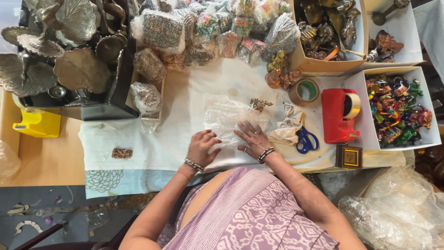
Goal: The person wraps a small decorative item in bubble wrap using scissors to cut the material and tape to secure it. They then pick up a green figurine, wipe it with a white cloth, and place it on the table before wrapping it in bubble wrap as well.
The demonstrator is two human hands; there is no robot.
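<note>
My left hand (202,147) and my right hand (252,138) both rest on the near edge of a clear sheet of bubble wrap (230,116) spread on the white cloth (180,102). The left fingers curl over the wrap's edge; the right hand lies flat with fingers spread. A small brass ornament (260,104) lies at the wrap's far right corner. Both wrists wear bracelets.
Blue-handled scissors (305,140) and a cloth scrap (287,127) lie right of my hands, then a red tape dispenser (340,115) and a tape roll (305,90). Wrapped items (208,28) pile at the back. Brass ware (60,51) fills the left. A box of colourful figures (397,109) sits right.
</note>
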